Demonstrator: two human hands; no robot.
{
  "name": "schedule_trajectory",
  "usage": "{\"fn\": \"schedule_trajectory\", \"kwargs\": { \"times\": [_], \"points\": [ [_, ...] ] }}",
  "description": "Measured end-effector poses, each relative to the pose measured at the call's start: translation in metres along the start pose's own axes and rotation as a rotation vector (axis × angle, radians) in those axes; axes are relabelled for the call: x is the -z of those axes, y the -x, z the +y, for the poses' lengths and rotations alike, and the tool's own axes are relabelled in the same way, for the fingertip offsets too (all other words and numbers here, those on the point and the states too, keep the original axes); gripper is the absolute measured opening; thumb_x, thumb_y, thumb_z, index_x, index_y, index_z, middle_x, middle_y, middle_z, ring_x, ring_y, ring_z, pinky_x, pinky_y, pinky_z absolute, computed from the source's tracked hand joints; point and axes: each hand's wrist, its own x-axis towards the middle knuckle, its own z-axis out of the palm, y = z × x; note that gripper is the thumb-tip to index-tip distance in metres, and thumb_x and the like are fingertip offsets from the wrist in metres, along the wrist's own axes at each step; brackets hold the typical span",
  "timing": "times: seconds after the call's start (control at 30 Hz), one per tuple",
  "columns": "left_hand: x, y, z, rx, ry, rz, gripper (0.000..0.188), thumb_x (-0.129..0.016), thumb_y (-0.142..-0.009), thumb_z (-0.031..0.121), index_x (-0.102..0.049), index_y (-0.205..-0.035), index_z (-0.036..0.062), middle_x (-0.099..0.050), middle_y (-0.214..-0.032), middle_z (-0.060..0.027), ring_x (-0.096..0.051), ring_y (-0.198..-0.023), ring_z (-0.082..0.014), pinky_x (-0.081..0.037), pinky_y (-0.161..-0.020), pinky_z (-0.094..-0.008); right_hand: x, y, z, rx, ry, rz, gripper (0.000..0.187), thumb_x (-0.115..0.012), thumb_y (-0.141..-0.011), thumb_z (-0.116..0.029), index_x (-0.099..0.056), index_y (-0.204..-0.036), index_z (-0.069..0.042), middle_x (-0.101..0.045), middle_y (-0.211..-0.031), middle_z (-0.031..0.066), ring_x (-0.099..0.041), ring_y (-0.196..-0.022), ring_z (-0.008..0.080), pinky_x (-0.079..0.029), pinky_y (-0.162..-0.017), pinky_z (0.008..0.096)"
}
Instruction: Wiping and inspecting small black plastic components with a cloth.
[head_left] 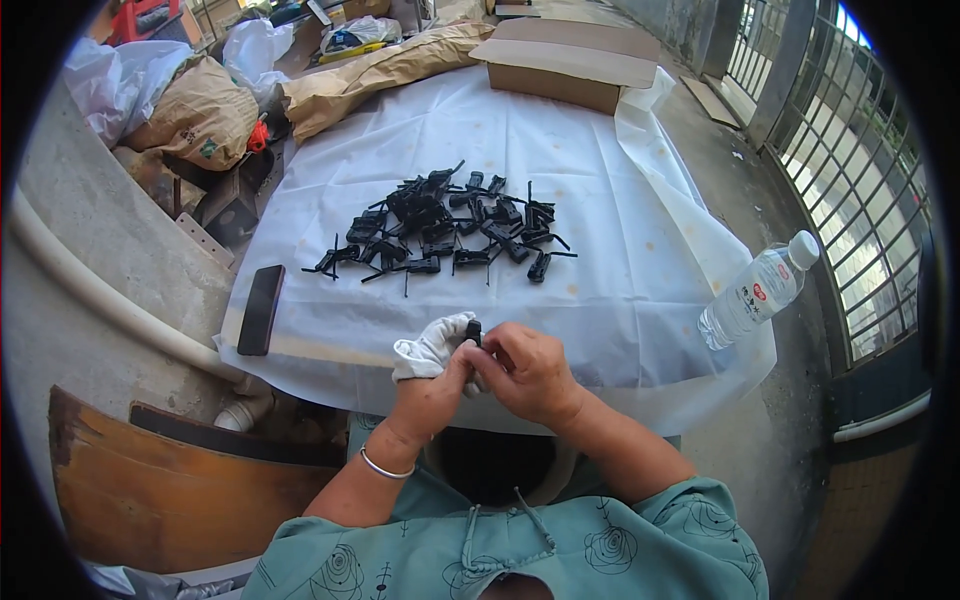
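My left hand point(432, 392), with a metal bangle on its wrist, is closed round a small black plastic part point(474, 330) that stands up between thumb and fingers. White fabric point(425, 352), which looks like a glove, covers that hand's fingers; the thumb is bare. My bare right hand point(528, 370) meets it from the right, its thumb and fingers pinched at the same part. Its fingertips hide most of the piece. Beyond both hands, a loose pile of similar black plastic parts point(425, 210) with thin protruding stems lies on the white sheet point(350, 310).
A dark phone point(261, 310) lies at the table's left edge, and a clear water bottle point(752, 292) at the right. At the far end are an open cardboard box point(555, 88) and crumpled brown paper point(385, 75). Bags point(205, 110) crowd the left; a barred gate point(850, 180) stands right.
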Motion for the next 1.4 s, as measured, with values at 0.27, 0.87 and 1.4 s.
{"fn": "schedule_trajectory", "kwargs": {
  "times": [0.27,0.87,1.4],
  "points": [
    [0.002,0.003,0.007,0.017,-0.090,-0.040,0.031,-0.054,-0.085,0.004,-0.047,-0.115,-0.0005,-0.057,-0.089,-0.0040,-0.051,-0.065,-0.0059,-0.045,-0.057,-0.0193,0.017,-0.007,0.012,-0.401,-0.301,-0.328,0.024,-0.053,-0.089,-0.019,-0.055,-0.074,0.000,-0.049,-0.060,0.0072,-0.045,-0.055,0.0132,-0.039,-0.053,0.0268],
    [0.004,-0.003,-0.005,-0.376,-0.398,0.044,0.027,-0.056,-0.085,0.008,-0.047,-0.109,0.0007,-0.056,-0.087,-0.0049,-0.053,-0.072,-0.0132,-0.045,-0.065,-0.0247,0.011,-0.004,0.007,-0.397,-0.278,-0.314,0.021,-0.052,-0.088,-0.018,-0.058,-0.079,0.000,-0.056,-0.065,0.0113,-0.050,-0.056,0.0192,-0.043,-0.055,0.0298],
    [0.000,0.000,0.004,-0.239,-0.255,-0.180,0.027,-0.043,-0.084,0.003,-0.044,-0.111,0.0016,-0.048,-0.087,-0.0023,-0.043,-0.074,-0.0080,-0.040,-0.068,-0.0225,0.016,-0.002,0.017,-0.290,-0.339,-0.292,0.012,-0.062,-0.083,-0.011,-0.054,-0.084,-0.002,-0.052,-0.062,0.0058,-0.044,-0.053,0.0147,-0.039,-0.051,0.0268]
  ]
}}
